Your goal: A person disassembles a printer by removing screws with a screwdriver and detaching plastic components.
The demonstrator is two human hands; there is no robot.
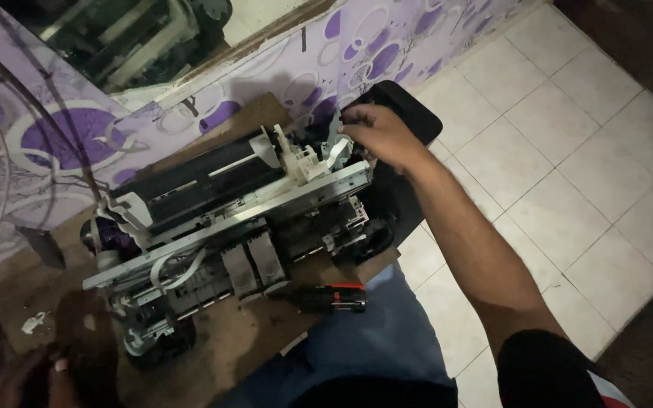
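Note:
An opened printer mechanism [221, 219] lies on a brown board [236, 347], its covers off, showing a metal rail, white plastic parts and black rollers. My right hand [383, 136] reaches over its far right end, fingers pinching a white plastic piece [335, 145] there. My left hand [32, 374] rests at the lower left, in shadow, against the board beside the mechanism's near left corner; what it holds is unclear. A red and black screwdriver [330, 297] lies on the board's front edge, untouched.
A black printer cover [410, 113] sits behind the right end. A purple patterned wall [54, 143] and a window opening stand close behind. White floor tiles [568, 151] spread to the right. My blue trouser leg [387, 340] is under the board.

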